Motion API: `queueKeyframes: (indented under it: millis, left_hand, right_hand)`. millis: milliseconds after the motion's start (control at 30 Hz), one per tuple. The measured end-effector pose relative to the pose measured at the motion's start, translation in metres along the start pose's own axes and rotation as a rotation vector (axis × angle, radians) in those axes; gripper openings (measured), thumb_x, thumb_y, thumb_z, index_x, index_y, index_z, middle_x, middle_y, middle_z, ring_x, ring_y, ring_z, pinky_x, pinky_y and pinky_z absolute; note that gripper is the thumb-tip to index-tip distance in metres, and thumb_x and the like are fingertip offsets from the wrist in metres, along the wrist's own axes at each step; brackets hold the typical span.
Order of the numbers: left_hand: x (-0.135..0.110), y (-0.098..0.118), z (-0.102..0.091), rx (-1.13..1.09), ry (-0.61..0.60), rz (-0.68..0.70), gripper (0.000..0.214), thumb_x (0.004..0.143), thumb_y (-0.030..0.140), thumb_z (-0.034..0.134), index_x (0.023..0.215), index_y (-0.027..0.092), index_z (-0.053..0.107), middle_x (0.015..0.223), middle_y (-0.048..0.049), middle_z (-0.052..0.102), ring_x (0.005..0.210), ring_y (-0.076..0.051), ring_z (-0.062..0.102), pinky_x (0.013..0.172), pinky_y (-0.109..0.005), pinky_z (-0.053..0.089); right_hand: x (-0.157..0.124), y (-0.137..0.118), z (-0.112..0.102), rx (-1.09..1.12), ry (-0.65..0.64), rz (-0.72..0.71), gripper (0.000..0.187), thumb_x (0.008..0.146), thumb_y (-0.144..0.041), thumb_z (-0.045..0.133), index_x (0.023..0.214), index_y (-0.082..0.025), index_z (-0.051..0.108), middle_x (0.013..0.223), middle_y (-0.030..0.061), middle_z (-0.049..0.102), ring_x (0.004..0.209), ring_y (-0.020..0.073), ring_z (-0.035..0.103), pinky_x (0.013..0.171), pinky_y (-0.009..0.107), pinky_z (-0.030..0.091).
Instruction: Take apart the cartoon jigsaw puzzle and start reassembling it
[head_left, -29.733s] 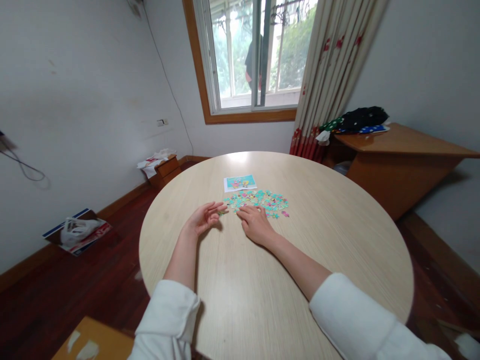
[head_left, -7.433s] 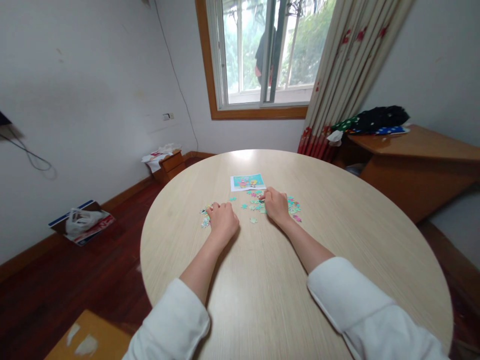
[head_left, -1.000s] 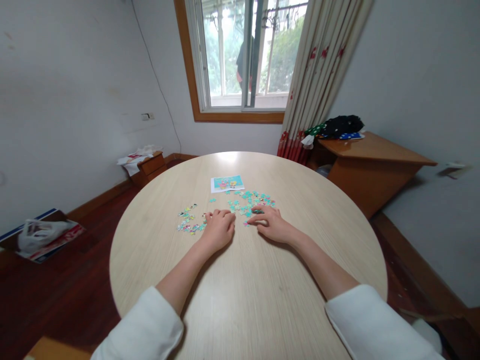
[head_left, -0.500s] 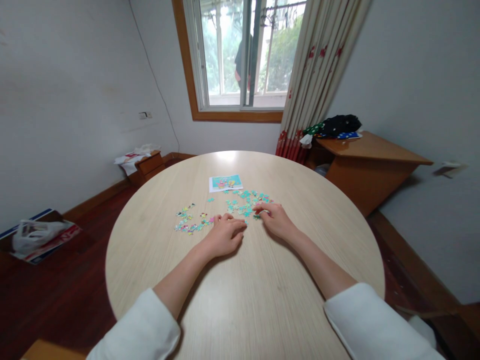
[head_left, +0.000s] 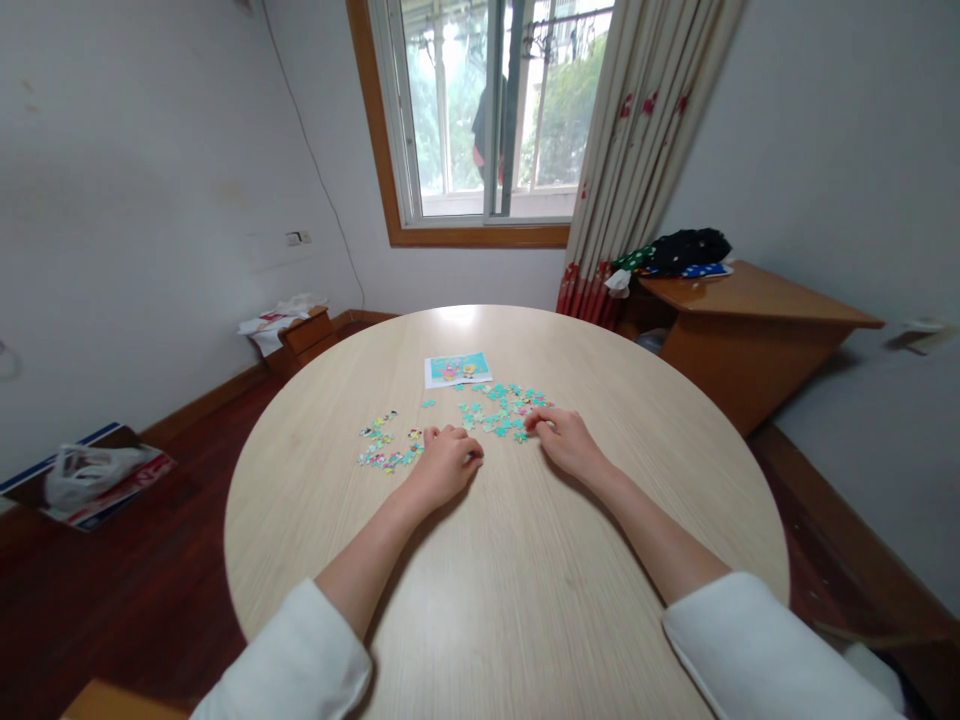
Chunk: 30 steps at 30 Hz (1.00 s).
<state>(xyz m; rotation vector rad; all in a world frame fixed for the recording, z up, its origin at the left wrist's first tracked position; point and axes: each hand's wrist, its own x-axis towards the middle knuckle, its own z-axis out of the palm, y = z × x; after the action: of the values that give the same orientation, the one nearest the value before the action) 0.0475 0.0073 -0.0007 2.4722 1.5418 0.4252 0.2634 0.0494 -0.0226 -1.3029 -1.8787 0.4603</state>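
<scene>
My left hand [head_left: 444, 464] rests on the round wooden table [head_left: 525, 570] with its fingers curled under; what they hold is hidden. Just left of it lies a small group of colourful puzzle pieces [head_left: 385, 452]. My right hand [head_left: 568, 441] lies knuckles up, its fingertips pinched on a piece at the near right edge of a spread of teal puzzle pieces [head_left: 499, 408]. Beyond that spread lies a small reference picture [head_left: 457, 369]. Both arms wear white sleeves.
A wooden desk [head_left: 750, 305] with dark clothes on it stands at the right, beside a curtain [head_left: 637, 150]. A small wooden box [head_left: 304, 332] and a plastic bag [head_left: 86, 470] sit on the dark floor at the left. A person [head_left: 487, 120] stands outside the window.
My left hand has drawn back to the left and curled its fingers in. My right hand has shifted slightly right along the near edge of the teal pieces.
</scene>
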Motion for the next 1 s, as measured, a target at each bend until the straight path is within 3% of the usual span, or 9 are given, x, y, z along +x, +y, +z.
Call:
queueKeyframes:
  millis: [167,500,1000]
  left_hand:
    - [-0.0003,-0.0013,0.0008,-0.017,-0.02,-0.02,0.018,0.087,0.02,0.05,0.094,0.021,0.067,0.099,-0.0064,0.064,0.099,-0.021,0.055,0.083,-0.037,0.028]
    - [-0.0003,-0.0025,0.0041,-0.037,0.01,-0.004,0.026,0.09,0.016,0.045,0.093,0.02,0.071,0.103,-0.0086,0.065,0.101,-0.022,0.055,0.084,-0.039,0.03]
    - [0.0004,-0.0045,0.0047,-0.057,0.031,0.013,0.028,0.089,0.015,0.044,0.09,0.021,0.071,0.1,-0.0069,0.068,0.096,-0.02,0.057,0.087,-0.04,0.028]
  right_hand:
    - [0.0009,0.0028,0.0007,0.0,0.043,0.016,0.026,0.072,-0.014,0.041,0.067,-0.022,0.066,0.075,0.0009,0.071,0.077,0.0165,0.065,0.079,0.029,0.047]
    - [-0.0008,-0.001,0.0051,-0.002,-0.083,-0.031,0.029,0.071,-0.009,0.041,0.067,-0.02,0.068,0.071,0.0013,0.071,0.071,0.0155,0.065,0.072,0.027,0.048]
    - [-0.0017,-0.0055,0.0042,-0.113,-0.115,-0.062,0.029,0.071,-0.008,0.047,0.073,-0.021,0.073,0.073,0.0014,0.073,0.07,0.0159,0.064,0.076,0.03,0.046]
